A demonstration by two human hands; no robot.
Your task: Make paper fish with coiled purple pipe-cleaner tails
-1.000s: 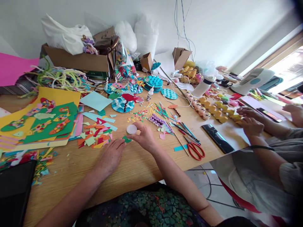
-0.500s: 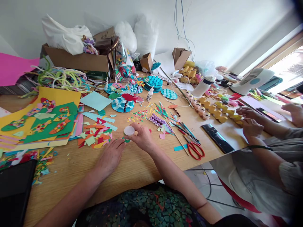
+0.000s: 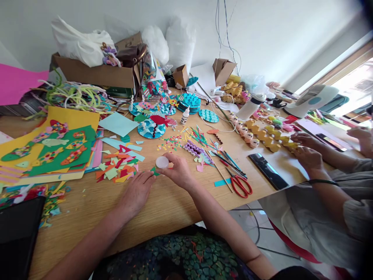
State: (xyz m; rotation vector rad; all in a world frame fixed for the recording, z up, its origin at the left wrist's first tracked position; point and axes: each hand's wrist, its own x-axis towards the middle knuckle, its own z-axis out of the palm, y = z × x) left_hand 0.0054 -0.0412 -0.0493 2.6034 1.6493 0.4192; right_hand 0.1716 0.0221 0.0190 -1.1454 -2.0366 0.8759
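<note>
My right hand (image 3: pixel 180 170) pinches a round, translucent white disc (image 3: pixel 162 162), which looks like a small lid, between thumb and fingers just above the table. Below it lies a small green paper piece (image 3: pixel 156 171), partly covered by my hands. My left hand (image 3: pixel 139 191) rests flat on the wood, its fingers stretched out and the fingertips touching the edge of that green piece. Torn paper scraps (image 3: pixel 118 165) in red, orange and pale green lie left of my hands. Tiny paper bits (image 3: pixel 171 143) are scattered beyond them.
To the right lie red-handled scissors (image 3: pixel 241 186), a wooden stick and a black phone (image 3: pixel 268 171). A glue bottle (image 3: pixel 185 116) stands near blue decorated discs (image 3: pixel 151 128). Paper fish lie on green sheets (image 3: pixel 87 136) at left. Another person's hands (image 3: pixel 309 155) touch yellow egg-carton pieces.
My right hand has moved slightly right with the white disc, so more of the green paper shows. The left hand stays in place.
</note>
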